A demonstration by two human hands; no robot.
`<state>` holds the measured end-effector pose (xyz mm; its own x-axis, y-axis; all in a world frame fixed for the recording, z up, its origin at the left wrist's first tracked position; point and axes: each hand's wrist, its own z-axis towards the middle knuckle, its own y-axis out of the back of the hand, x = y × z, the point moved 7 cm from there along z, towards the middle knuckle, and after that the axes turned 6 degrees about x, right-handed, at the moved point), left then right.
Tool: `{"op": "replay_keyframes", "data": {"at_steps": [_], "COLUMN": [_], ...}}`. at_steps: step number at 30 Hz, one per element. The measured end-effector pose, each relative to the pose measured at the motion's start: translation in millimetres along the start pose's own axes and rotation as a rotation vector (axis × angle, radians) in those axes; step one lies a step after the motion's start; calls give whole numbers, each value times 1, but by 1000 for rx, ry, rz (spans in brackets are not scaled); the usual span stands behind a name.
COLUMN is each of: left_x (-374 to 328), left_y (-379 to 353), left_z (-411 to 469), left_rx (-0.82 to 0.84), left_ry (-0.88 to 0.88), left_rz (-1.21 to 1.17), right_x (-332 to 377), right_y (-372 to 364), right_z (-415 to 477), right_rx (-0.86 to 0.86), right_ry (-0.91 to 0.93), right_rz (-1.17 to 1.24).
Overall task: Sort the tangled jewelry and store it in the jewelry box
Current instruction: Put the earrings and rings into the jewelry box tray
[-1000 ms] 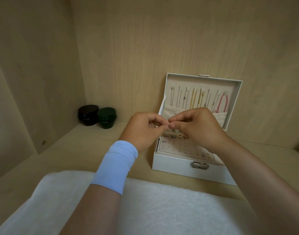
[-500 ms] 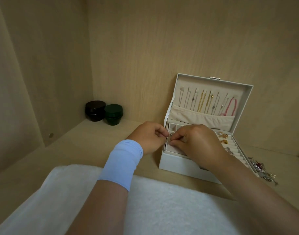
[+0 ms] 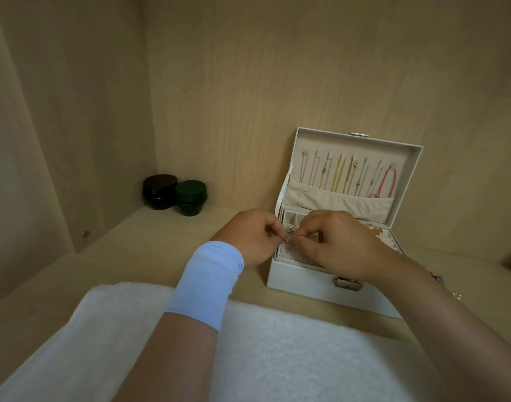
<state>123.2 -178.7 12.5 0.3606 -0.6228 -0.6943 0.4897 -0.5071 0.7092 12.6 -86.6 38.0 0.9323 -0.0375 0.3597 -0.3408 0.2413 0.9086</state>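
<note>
Mid-frame, your left hand and right hand both pinched 1 small silvery piece in curled fingertips, directly over the open jewelry box at centre right, probably so a slip landed inside.

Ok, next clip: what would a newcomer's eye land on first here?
The open white jewelry box on the wooden shelf at right, its raised lid hung with a row of gold and silver chains. Over its tray, the left hand and right hand pinch a small silvery jewelry piece between them. Two dark round jars stand in the back-left corner.
</note>
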Motion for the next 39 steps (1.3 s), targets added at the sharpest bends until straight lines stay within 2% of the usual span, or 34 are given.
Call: {"op": "replay_keyframes", "data": {"at_steps": [3,8,13,18,24,31,36,39], "left_x": [-7,-48,-117,-176,-201,-193,-182,-180], "left_y": [2,-5,-47,-104,-168,-196,-203,-207], "left_z": [-3,-3,21,56,101,131,140,143], "left_rx": [-52,-153,-35,95,262,297,262,258], "left_ry": [-27,-162,-248,-324,-281,-187,-149,-141], "left_rz": [13,-166,-67,51,310,500,518,486], "right_x": [-7,-60,-141,-206,-247,-253,-261,-270], "right_y": [27,80,120,120,97,63,64,75], "right_z": [-9,-38,-84,-116,-117,-105,-103,-108], "right_rx": [-62,-86,-136,-31,54,101,21,-105], "right_ry": [-43,-159,-333,-432,-460,-400,-428,-418], "right_rz": [111,125,53,-36,-71,33,30,221]}}
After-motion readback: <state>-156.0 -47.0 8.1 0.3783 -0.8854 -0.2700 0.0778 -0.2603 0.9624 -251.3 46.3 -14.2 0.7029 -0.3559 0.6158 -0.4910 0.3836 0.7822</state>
